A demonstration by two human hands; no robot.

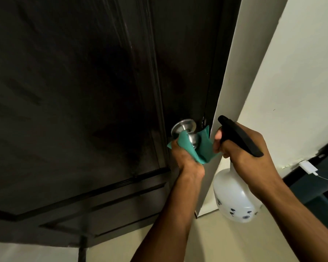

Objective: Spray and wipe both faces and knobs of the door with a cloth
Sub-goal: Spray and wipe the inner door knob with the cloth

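We see a dark brown paneled door (83, 91) filling most of the view, its latch edge meeting a white door frame (233, 76) on the right. Low on the door, near that edge, sits a round silver door knob (182, 127). Our left hand (186, 157) reaches up from below with its fingers curled around a teal cloth (201, 146), which is pressed against the underside and neck of the knob; part of the cloth spreads out to the right and touches the frame. Just beside it, our right hand (242, 150) is wrapped around the neck of a spray bottle (233, 197), fingers closed under its black trigger head (239, 135), whose nozzle points up and left toward the door edge. The bottle's translucent white body, with small dark printed marks, hangs below the hand. At far right, a white charger plug (309, 166) with a thin cable sits along the dark strip at the base of the pale wall (301, 72).
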